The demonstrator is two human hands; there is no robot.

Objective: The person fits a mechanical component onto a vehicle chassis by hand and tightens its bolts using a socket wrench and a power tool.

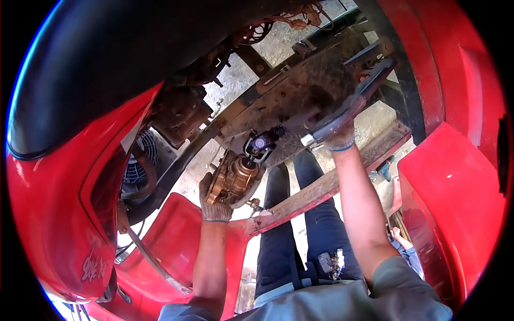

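Observation:
My left hand (215,202), in a knitted work glove, is wrapped round the lower left side of a bronze-coloured gearbox (239,174). A hose curves along its lower edge, near a brass fitting (255,204). From the gearbox's top a universal joint (261,143) leads to a dark, blurred shaft (300,120). That shaft runs towards a black steering wheel (350,109), seen nearly edge-on. Also gloved, my right hand (341,140) is closed at the wheel's lower rim; the wheel hides most of its fingers.
Red body panels (455,198) stand on both sides. A rusty frame rail (310,200) crosses in front of my legs. Beyond lies a dirty metal plate (316,75), with loose wiring (300,20) above. At right, another person's hand (397,233) shows behind the panel.

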